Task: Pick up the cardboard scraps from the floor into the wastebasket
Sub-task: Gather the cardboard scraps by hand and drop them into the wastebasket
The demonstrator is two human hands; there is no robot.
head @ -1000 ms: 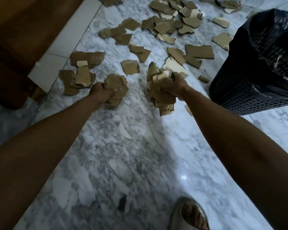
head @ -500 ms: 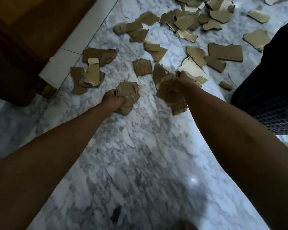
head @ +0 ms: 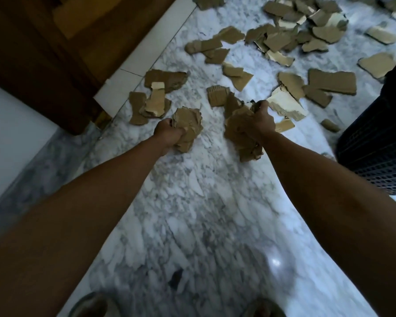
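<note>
Head view: a white marble floor [head: 204, 202] meets a dark wooden door [head: 55, 53]. Cardboard scraps [head: 332, 82] lie scattered ahead. The black mesh wastebasket [head: 375, 152] stands at the right, its contents hidden. The left hand [head: 167, 133] and the right hand [head: 258, 124] each have fingers curled round a bundle of scraps.

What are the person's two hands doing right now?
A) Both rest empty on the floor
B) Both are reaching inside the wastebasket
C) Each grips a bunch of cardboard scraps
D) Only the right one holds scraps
C: the left hand grips one bunch of scraps and the right hand grips another bunch, while the wastebasket stands apart at the right edge.
</note>
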